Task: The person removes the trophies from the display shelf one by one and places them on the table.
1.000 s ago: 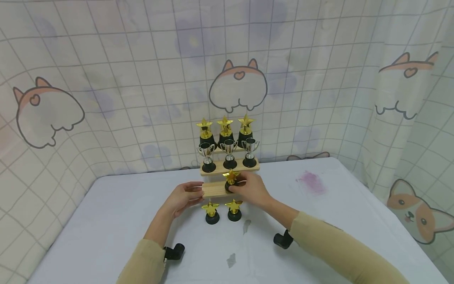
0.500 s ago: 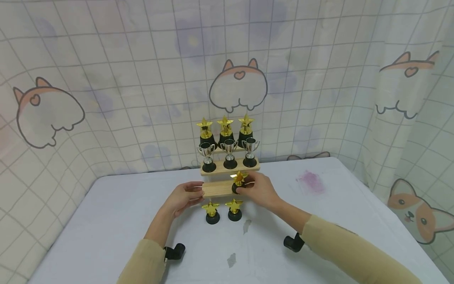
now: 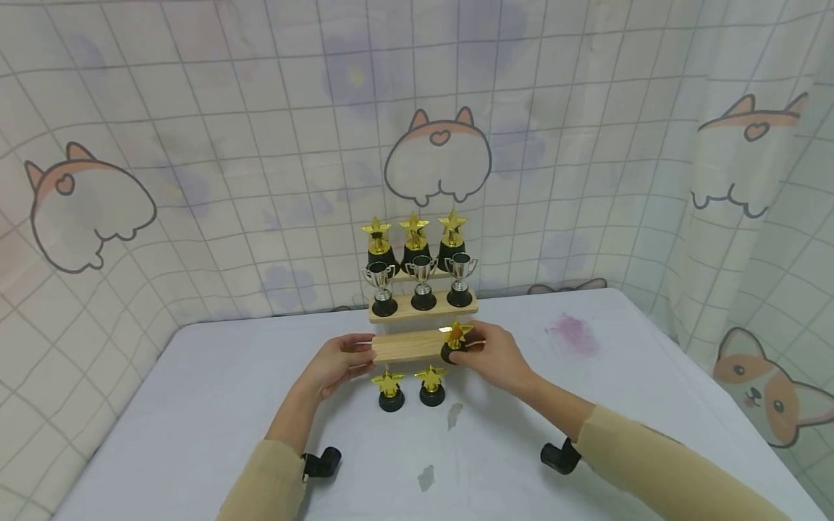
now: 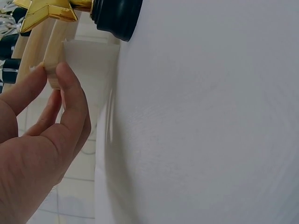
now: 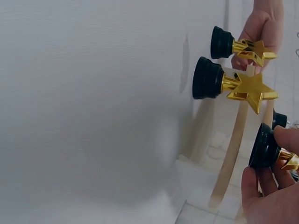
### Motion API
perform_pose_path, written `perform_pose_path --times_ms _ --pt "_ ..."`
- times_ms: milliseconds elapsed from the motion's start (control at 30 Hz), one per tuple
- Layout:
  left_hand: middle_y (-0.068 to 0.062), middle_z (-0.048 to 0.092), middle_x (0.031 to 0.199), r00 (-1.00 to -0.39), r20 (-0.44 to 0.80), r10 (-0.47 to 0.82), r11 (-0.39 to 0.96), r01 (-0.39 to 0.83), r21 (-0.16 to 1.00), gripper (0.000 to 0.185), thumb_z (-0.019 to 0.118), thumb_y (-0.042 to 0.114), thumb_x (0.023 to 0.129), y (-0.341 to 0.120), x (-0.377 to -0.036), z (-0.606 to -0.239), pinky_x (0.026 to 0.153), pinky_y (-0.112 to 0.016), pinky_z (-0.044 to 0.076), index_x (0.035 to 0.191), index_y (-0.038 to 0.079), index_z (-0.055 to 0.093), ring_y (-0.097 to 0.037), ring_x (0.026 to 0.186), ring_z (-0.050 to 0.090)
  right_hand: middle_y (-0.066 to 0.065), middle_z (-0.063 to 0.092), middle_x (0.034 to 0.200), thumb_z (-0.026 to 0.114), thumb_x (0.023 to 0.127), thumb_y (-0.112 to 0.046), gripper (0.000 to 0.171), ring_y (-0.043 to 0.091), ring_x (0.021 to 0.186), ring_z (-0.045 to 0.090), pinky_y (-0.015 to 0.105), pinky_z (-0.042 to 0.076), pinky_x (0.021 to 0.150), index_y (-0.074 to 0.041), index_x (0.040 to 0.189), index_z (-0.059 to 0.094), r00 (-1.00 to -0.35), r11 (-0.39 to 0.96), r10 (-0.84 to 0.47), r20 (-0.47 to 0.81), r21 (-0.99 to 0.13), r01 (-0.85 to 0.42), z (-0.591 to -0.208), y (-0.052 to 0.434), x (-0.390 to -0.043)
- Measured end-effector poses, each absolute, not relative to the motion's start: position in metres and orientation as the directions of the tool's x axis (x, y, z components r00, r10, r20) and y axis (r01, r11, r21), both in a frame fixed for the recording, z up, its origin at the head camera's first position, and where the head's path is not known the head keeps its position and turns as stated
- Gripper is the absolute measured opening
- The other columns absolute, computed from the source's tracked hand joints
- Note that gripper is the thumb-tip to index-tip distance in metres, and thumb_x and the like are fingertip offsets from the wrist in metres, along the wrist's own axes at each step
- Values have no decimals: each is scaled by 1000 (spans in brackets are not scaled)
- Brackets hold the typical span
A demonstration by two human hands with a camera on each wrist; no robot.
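Star trophies (image 3: 455, 333) six, cups (image 3: 423, 269) three, hands (image 3: 498, 356) two

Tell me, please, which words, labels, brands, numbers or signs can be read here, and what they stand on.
None: no lettering can be read on the star trophies, cups or shelf.
The curtain shows drawings and a grid, no words.

A person's forearms (image 3: 293, 420) stretched forward, the left hand (image 3: 335, 363) pinching with thumb opposite fingers, the right hand (image 3: 498, 358) angled inward with thumb and fingers curled in a grip.
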State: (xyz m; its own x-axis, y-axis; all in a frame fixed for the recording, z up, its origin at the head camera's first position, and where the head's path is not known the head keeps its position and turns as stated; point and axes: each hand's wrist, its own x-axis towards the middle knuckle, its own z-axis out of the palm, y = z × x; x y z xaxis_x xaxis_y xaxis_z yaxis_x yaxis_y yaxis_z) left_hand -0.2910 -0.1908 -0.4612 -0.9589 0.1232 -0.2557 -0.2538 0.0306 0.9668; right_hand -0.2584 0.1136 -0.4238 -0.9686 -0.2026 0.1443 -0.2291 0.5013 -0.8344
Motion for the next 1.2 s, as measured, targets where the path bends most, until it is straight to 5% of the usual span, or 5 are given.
perform_pose_path --times_ms 633,1200 --pt "-23 56 131 -961 -245 126 41 -241 970 49 68 -1 97 -191 -289 -459 93 -37 59 143 -1 53 -25 102 67 7 72 107 85 85 -12 45 24 98 70 38 60 90 0 125 68 -975 468 -205 85 -867 -174 -440 129 -243" --pt "-22 56 131 -964 -233 132 31 -231 973 51 69 1 96 -190 -290 -463 92 -37 59 144 1 52 -25 103 67 6 72 101 85 84 -7 36 22 93 71 35 61 84 0 116 70 -976 456 -209 68 -876 -159 -457 134 -239"
